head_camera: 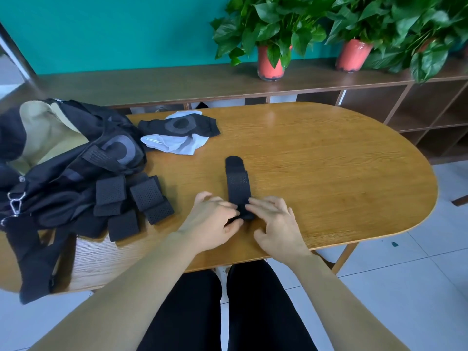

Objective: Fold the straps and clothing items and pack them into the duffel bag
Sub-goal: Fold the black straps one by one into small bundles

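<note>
duffel bag [38, 178] left of strap [238, 183], plants [273, 26] behind

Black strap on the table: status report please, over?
Left hand pinches black strap near end, right hand presses it. Strap flat on wooden table. Open duffel bag left, folded straps beside it.

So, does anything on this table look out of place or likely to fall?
Yes. Black fabric, seemingly part of the duffel bag, hangs off the near left edge of the table, so it might slide down. The black and white clothing at the far side lies crumpled, not folded.
</note>
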`<state>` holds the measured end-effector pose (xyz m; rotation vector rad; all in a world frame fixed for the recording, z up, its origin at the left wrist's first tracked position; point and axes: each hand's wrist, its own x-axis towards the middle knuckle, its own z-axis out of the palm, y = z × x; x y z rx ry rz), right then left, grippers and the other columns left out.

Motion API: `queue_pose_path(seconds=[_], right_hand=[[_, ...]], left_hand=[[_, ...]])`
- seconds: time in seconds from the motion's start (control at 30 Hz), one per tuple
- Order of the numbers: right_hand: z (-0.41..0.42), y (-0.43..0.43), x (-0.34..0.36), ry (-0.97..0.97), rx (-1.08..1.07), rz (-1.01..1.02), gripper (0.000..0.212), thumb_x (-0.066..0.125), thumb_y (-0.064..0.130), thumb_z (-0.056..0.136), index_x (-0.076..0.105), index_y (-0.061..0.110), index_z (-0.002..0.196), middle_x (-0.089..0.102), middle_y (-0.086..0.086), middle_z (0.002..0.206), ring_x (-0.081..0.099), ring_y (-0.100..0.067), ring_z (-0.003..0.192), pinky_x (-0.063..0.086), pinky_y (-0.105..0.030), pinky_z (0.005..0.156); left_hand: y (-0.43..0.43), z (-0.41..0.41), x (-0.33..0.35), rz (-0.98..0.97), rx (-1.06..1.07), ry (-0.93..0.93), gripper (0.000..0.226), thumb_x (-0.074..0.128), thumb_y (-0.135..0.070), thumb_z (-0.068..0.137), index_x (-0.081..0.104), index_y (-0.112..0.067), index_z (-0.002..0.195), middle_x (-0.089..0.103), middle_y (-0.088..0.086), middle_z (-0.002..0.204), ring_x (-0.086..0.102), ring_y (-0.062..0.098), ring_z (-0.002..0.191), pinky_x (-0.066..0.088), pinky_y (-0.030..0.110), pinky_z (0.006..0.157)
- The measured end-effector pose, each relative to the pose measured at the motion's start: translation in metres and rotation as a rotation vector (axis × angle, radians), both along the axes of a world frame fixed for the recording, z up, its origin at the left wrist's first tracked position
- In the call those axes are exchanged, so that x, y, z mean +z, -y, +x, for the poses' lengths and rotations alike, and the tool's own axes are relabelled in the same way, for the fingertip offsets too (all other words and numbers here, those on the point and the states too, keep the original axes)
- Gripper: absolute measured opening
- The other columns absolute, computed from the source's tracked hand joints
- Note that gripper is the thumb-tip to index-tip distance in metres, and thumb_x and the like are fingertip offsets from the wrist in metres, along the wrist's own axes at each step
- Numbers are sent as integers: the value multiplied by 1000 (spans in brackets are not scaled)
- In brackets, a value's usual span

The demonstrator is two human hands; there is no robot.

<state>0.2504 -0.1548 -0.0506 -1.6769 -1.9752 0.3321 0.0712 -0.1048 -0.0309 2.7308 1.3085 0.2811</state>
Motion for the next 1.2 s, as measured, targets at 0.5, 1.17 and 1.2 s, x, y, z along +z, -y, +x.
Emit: queue_pose_path(seconds=[0.5, 1.17, 1.2], right_hand=[[-33, -19, -1, -305, -466, -39, 14, 61, 24, 89, 70, 14, 89, 64, 0, 86, 54, -17, 75, 40, -26, 62], [-36, -27, -6, -70, -505, -46, 30, 52, 33, 95, 63, 26, 122, 56, 1, 114, 58, -18, 94, 36, -24, 62], [-37, -27, -6, -63, -501, -38, 29, 53, 32, 95, 65, 25, 120, 57, 1, 113, 58, -18, 94, 35, -23, 62]], left_hand=[[2, 18, -7, -232, 459, 493, 37, 61, -18, 89, 44, -12, 57, 60, 3, 59, 56, 23, 56, 46, 39, 55], [-6, 27, -13, -156, 460, 353, 47, 58, -23, 94, 48, -18, 139, 54, 5, 123, 60, 21, 102, 50, 31, 88], [-6, 26, -14, -153, 442, 352, 44, 58, -23, 94, 51, -17, 138, 52, 5, 123, 61, 21, 100, 50, 31, 87]])
